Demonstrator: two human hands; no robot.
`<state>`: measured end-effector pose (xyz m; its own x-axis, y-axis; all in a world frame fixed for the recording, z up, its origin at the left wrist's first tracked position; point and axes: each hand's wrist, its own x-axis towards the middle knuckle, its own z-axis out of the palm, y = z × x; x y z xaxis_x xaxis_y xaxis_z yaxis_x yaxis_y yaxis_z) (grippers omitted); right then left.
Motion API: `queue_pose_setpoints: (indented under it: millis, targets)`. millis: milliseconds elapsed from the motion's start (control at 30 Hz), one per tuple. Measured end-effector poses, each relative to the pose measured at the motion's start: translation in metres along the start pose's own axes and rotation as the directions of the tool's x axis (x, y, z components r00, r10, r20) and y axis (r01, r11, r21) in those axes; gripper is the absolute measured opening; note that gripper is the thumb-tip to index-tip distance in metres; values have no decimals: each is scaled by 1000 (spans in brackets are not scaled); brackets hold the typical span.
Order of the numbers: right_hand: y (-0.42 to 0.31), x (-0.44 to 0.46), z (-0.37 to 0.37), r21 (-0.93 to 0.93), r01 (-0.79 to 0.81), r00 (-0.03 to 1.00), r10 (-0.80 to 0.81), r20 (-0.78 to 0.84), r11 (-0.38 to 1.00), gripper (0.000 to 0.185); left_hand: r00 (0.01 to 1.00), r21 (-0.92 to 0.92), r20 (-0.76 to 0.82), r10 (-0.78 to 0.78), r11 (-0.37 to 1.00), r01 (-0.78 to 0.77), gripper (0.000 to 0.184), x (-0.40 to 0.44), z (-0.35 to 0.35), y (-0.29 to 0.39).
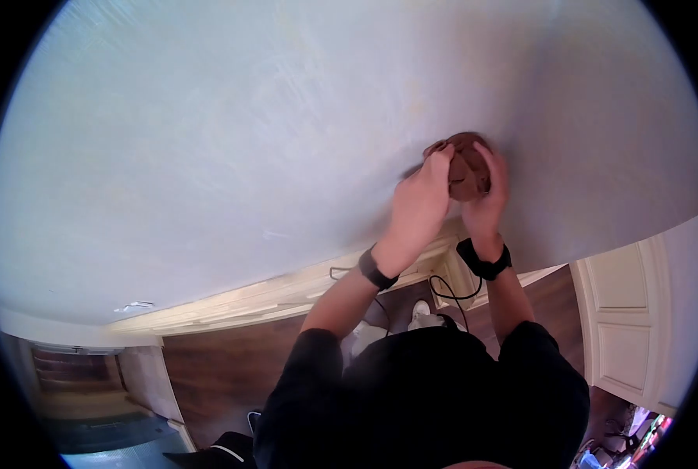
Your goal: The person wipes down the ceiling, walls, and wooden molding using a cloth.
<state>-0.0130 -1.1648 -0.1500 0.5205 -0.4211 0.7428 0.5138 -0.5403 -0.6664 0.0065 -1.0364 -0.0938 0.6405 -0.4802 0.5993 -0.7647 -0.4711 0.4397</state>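
Toward the right of the pale bench (208, 156), left hand (421, 205) and right hand (487, 202) hold a brown item (466, 170), grips closed.

Brown and Black Against Pale Grey

The bundle (468, 176) is plain reddish brown. The counter (232, 172) is pale grey, bluish toward the left and mauve toward the right, with faint whitish streaks. Black colours the shirt (443, 391), left wristband (379, 268), right wristband (486, 262) and cord (459, 298). The cabinet (621, 328) is cream; the wood floor (228, 359), dark brown.
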Motion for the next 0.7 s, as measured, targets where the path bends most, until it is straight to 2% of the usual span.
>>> queue_pose_setpoints:
  millis: [33,133,233,333,433,533,633,700]
  targets:
    - [-3,2,-3,37,-50,999,50,-8,998,50,1000,-5,2,25,1000,-25,52,4,5,2]
    - [13,-5,-9,-97,-11,999,7,-41,995,50,999,-5,-11,50,999,-50,49,5,29,-6]
    - [26,-27,-6,-55,-137,991,136,-16,989,47,997,-15,82,-10,1000,11,47,-12,46,-21]
    - [47,-53,0,94,-228,973,230,-16,969,43,984,23,165,-66,998,63,46,-32,72,-38]
    - [75,-81,-1,-104,-256,967,256,-9,961,41,970,-44,224,-91,994,104,45,-47,88,-46]
    - [134,-134,8,28,-452,892,452,-9,892,41,938,74,310,-155,988,138,43,-71,114,-66]
    - [145,-164,5,-280,-433,881,468,71,857,37,853,170,434,-289,956,237,38,-99,136,-82]
    - [151,-192,12,-503,-371,815,534,227,780,37,761,260,485,-431,902,345,34,-134,160,-112]
